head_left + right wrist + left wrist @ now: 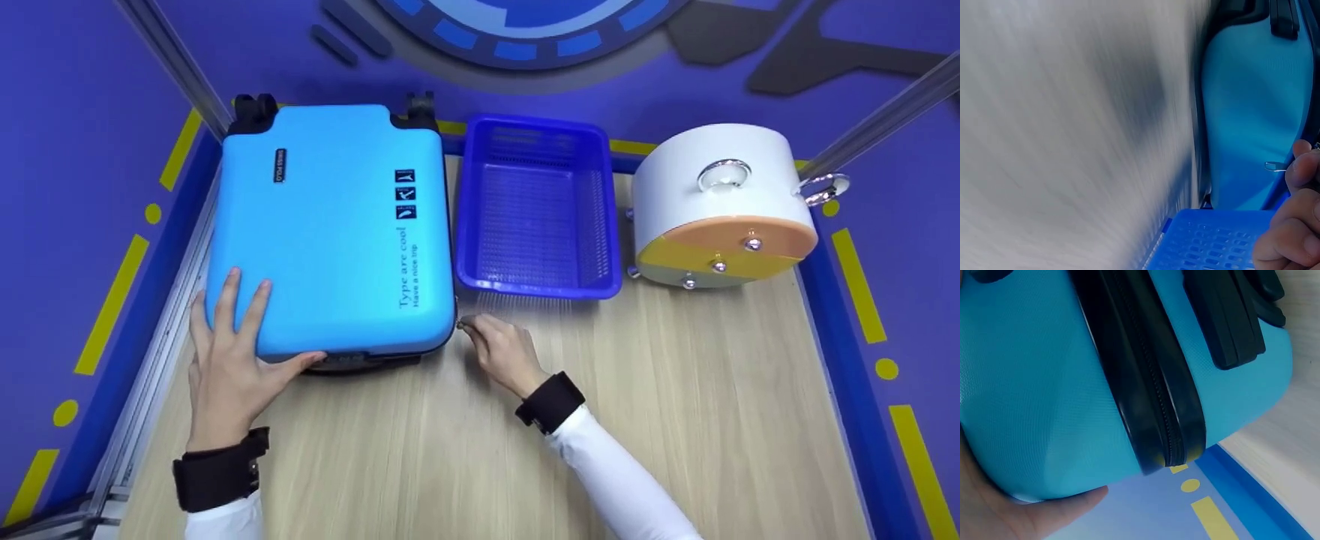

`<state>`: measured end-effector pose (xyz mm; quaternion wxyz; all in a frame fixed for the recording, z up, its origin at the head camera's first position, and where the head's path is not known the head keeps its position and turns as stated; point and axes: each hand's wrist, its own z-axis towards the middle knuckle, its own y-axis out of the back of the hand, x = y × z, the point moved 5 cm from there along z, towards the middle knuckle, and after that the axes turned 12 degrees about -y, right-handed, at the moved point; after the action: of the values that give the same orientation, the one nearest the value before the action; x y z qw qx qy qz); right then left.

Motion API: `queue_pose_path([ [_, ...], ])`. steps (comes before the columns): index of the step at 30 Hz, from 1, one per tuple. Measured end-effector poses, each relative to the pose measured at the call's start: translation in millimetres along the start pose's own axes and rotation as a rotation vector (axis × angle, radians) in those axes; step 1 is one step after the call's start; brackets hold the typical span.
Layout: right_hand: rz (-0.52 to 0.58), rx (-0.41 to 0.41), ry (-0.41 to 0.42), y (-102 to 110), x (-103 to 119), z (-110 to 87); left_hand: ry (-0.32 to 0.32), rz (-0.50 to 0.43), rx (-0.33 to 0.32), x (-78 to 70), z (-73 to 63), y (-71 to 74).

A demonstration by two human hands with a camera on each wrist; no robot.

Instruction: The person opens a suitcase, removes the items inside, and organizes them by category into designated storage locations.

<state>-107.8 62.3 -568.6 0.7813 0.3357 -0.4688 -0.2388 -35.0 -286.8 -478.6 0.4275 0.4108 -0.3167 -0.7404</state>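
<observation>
A light blue hard-shell suitcase lies flat on the left of the table, wheels toward the back wall. My left hand rests on its near left corner, fingers spread on the lid and thumb along the front edge. At the near right corner my right hand pinches a zipper pull; its metal end sticks out past the fingertips in the right wrist view. The left wrist view shows the closed black zipper running between two dark bands, beside a black handle.
A blue perforated plastic basket stands just right of the suitcase. Farther right is a white rounded drum-shaped box with a striped front, silver knobs and ring handles. Blue panels with yellow marks border the wooden table.
</observation>
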Motion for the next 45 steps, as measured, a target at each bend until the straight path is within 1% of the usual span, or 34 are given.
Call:
queue_pose_path([
  [7, 0.000, 0.006, 0.016, 0, 6, -9.3, -0.021, 0.003, -0.057, -4.5, -0.2, -1.2],
  [11, 0.010, -0.008, 0.020, 2, 8, -14.2, -0.031, 0.021, -0.077, -8.1, -0.5, -3.1],
  [18, 0.017, -0.016, 0.022, 3, 10, -20.5, -0.050, 0.039, -0.141, -15.7, 2.5, -7.1],
  [22, 0.026, -0.037, 0.030, 2, 13, -22.7, -0.048, 0.043, -0.151, -19.5, 2.3, -7.3],
  [25, 0.041, -0.047, 0.028, 1, 15, -24.5, -0.042, 0.041, -0.156, -23.8, -0.7, -7.9],
  [28, 0.051, -0.050, 0.029, 0, 15, -26.2, -0.032, 0.047, -0.161, -29.3, -5.9, -9.8],
  [31, 0.043, -0.062, 0.023, 0, 13, -26.5, -0.020, 0.076, -0.177, -36.1, -11.2, -12.7],
  [37, -0.017, -0.100, -0.010, 3, 7, -16.6, 0.053, 0.148, -0.214, -49.6, -16.8, -19.9],
  [41, -0.074, -0.109, -0.021, 2, 5, -10.2, 0.097, 0.195, -0.217, -56.2, -19.4, -22.5],
  [45, -0.097, -0.117, -0.012, 1, 5, -8.7, 0.129, 0.221, -0.221, -62.7, -23.9, -22.2],
])
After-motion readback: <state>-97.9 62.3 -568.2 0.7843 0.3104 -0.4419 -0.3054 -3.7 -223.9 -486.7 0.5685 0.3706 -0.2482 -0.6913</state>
